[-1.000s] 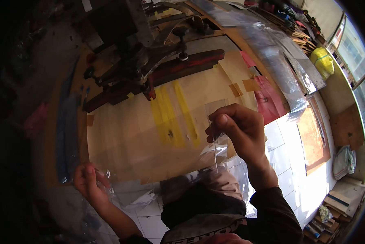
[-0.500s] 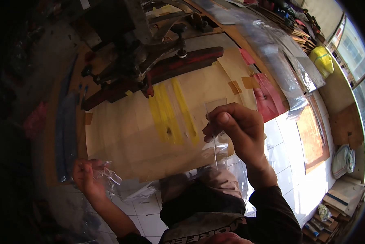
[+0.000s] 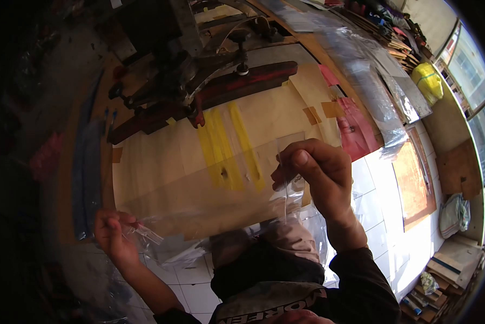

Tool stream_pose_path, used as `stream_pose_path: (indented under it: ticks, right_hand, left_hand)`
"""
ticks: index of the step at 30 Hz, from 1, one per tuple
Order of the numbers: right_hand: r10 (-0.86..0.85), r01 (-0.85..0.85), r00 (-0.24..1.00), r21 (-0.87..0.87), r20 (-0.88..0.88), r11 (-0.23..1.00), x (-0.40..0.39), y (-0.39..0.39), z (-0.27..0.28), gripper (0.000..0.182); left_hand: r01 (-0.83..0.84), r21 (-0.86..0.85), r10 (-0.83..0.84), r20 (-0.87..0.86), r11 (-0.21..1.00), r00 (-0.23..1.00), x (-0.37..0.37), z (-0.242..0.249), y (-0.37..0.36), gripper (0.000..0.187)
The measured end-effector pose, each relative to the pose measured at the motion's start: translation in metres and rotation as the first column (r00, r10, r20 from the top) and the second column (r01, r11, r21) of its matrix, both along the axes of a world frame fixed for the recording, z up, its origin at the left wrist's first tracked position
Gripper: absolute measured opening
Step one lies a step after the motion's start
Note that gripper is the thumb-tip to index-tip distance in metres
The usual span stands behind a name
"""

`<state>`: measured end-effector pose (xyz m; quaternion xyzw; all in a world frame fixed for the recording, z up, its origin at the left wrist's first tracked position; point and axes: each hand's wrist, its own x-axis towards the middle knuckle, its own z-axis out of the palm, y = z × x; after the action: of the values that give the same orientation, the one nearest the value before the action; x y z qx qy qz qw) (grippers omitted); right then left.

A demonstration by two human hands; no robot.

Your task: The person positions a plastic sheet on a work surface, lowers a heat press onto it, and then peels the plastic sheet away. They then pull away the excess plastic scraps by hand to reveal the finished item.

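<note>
A clear plastic sheet or bag [image 3: 199,183] stretches between my two hands. My left hand [image 3: 114,232] is closed on its left end, where the film bunches into shiny folds. At the other end my right hand [image 3: 323,175] pinches the upper right edge between thumb and fingers. Beneath the film lies a flat tan panel [image 3: 161,156] with yellow tape strips [image 3: 218,146] across its middle and brown tape near its corners. Above it runs a dark red bar [image 3: 258,78], held by a black metal clamp arm [image 3: 183,86] with knobs.
Red sheets [image 3: 356,127] lie beside the panel at right. Clear plastic film [image 3: 369,81] covers a surface at upper right. A yellow bag [image 3: 429,81], a white sack [image 3: 455,215] and stacked boards [image 3: 456,262] line the right side. White floor tiles [image 3: 380,202] show below.
The plastic has spread out into a broad, tauter sheet between my hands. My left hand has moved slightly left; my right hand has hardly shifted.
</note>
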<state>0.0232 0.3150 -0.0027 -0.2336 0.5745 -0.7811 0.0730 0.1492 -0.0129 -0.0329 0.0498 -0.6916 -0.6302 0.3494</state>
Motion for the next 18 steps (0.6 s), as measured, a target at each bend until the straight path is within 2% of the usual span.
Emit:
stream_pose_path:
  ticks: [12, 15, 18]
  right_hand:
    - [-0.041, 0.041, 0.999, 0.017, 0.004, 0.999, -0.003, 0.001, -0.003, 0.024]
    - [-0.241, 0.238, 0.968, -0.041, -0.073, 0.97, -0.012, -0.003, -0.011, 0.025]
    - [-0.361, 0.355, 0.921, -0.066, -0.147, 0.932, -0.021, -0.002, -0.015, 0.027]
  left_hand:
    - [-0.02, 0.036, 0.02, 0.011, 0.999, 1.0, 0.001, 0.0, 0.008, 0.029]
    - [-0.044, 0.008, 0.043, 0.04, 0.999, 0.998, -0.009, 0.006, 0.022, 0.025]
    - [0.047, 0.016, -0.048, 0.088, 0.999, 0.995, -0.019, 0.023, 0.034, 0.019]
